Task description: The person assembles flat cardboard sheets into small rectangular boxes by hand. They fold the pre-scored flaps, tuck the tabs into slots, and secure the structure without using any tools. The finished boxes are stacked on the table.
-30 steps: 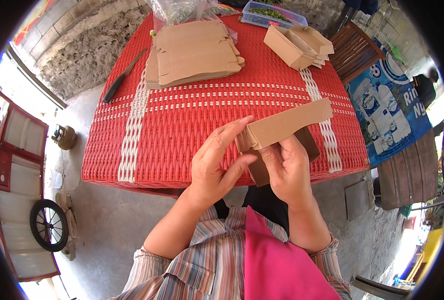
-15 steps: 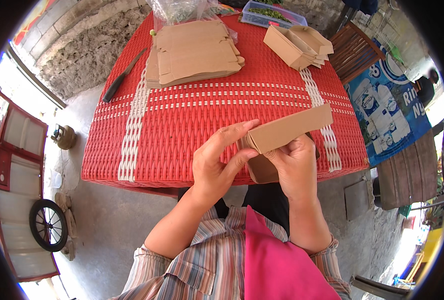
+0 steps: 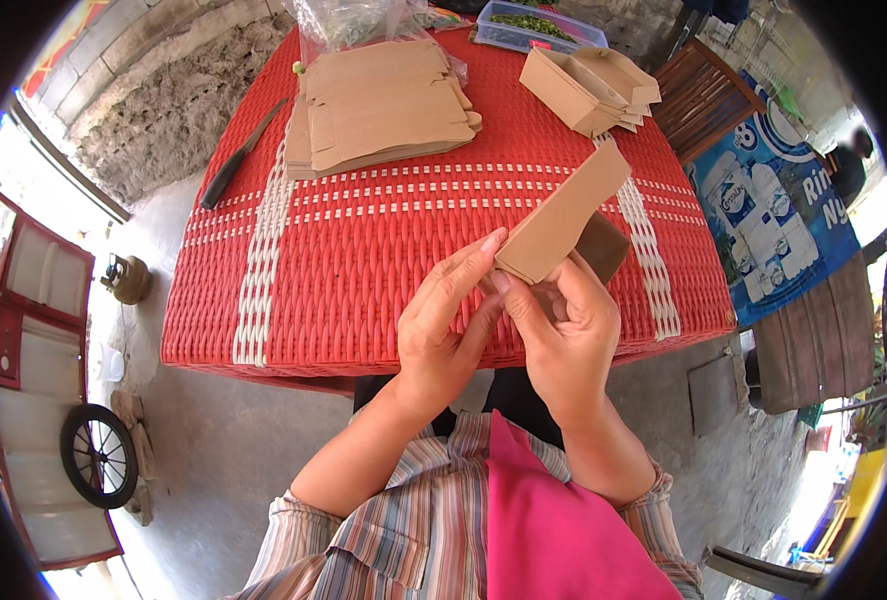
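Note:
A brown cardboard box (image 3: pixel 569 215), partly folded, is held in both hands over the near edge of the red woven table (image 3: pixel 364 270). My left hand (image 3: pixel 444 325) pinches its near left corner, index finger along the outside and thumb below. My right hand (image 3: pixel 569 335) grips the same end from below, its thumb pressed at the corner; some of its fingers are hidden behind the cardboard. The box tilts, its long side rising away to the right. A stack of flat cardboard boxes (image 3: pixel 384 110) lies farther off, and folded boxes (image 3: pixel 589 90) sit at the far right.
A knife (image 3: pixel 242 155) with a black handle lies at the table's left side. Behind the stack are a clear plastic bag (image 3: pixel 354 22) and a plastic container (image 3: pixel 544 28) of chopped greens. A wooden chair (image 3: pixel 704 100) stands beyond the right edge.
The box has turned, its far end swinging up and away from me. My right thumb has moved left to the near corner, closer to my left hand.

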`<state>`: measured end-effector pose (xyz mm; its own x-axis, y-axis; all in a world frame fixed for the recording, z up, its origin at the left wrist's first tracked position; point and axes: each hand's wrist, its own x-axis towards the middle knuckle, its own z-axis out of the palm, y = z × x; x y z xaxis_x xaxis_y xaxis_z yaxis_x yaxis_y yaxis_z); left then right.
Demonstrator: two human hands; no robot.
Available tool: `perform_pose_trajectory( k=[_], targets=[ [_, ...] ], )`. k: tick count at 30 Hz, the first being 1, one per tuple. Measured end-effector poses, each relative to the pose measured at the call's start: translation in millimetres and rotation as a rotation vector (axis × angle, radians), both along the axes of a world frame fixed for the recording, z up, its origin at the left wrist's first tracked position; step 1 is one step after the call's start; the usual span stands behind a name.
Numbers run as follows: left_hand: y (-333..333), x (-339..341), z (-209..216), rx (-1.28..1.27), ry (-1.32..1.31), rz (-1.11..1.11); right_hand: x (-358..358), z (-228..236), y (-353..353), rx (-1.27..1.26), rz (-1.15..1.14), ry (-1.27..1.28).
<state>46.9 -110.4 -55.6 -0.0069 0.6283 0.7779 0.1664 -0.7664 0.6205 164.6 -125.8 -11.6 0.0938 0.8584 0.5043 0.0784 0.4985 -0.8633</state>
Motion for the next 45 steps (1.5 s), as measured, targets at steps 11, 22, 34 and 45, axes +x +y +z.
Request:
perform_pose_trajectory(
  k=[11,22,34,45],
  targets=[
    [10.7,-3.5,-16.0,-0.031,-0.058,0.040,1.5,13.3,-5.5,0.136,0.034,-0.379],
    [27.2,-71.0,26.0,-0.311,-0.194,-0.267,80.2,15.1,32.1,-0.009,-0.011,-0.073],
    [-6.7,-40.1,21.2,-0.474,-0.470,-0.472,58.4,-0.4,8.6,0.011,0.268,0.142],
    [-31.0,-25.5,31.9,-0.569,-0.522,-0.282,62.1,1.3,-12.2,-0.185,0.376,0.236]
  ],
)
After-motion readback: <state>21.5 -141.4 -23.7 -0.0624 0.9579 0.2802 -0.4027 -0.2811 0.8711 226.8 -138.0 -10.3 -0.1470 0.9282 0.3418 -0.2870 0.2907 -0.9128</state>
